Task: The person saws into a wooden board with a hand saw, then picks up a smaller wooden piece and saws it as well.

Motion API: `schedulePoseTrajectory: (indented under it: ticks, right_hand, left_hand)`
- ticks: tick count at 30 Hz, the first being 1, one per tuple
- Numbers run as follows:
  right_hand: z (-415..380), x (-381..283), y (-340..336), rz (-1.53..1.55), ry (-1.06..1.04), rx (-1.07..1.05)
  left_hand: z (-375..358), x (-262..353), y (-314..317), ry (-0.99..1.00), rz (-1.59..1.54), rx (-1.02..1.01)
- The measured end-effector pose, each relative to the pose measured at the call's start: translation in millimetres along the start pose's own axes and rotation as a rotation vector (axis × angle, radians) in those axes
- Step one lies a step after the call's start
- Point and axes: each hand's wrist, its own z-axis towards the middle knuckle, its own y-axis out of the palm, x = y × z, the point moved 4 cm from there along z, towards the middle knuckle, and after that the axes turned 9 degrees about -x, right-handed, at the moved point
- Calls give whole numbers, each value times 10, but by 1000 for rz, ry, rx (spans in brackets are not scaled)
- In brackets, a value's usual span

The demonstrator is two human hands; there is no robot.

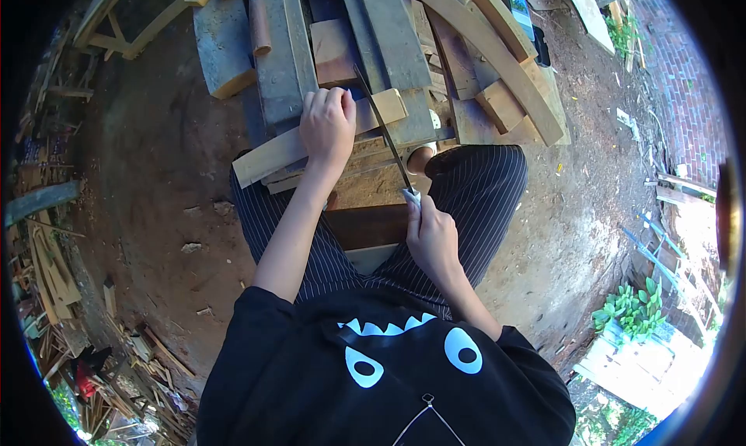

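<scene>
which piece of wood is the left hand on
The pale strip lying slantwise on top, under the left hand; the dark tool in the right hand crosses it too, while the long boards beyond run lengthwise away.

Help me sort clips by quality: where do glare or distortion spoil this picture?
Head view: wide-lens curvature and black corners around the edges; head view: glare bleaching the pale panel at lower right; head view, nearer the centre: left hand, right hand and thin blade reasonably clear.
</scene>
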Motion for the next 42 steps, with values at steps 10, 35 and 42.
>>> schedulePoseTrajectory:
  ticks: [10, 35, 42]
  right_hand:
    - [-39, -65, 151, -71, 23, 0]
    - [17, 3, 269, -170, 149, -61]
    - [580, -146, 259, -161, 65, 53]
  left_hand:
    - [-51, -5, 37, -16, -80, 64]
    - [155, 66, 119, -94, 156, -106]
    - [152, 76, 105, -71, 161, -104]
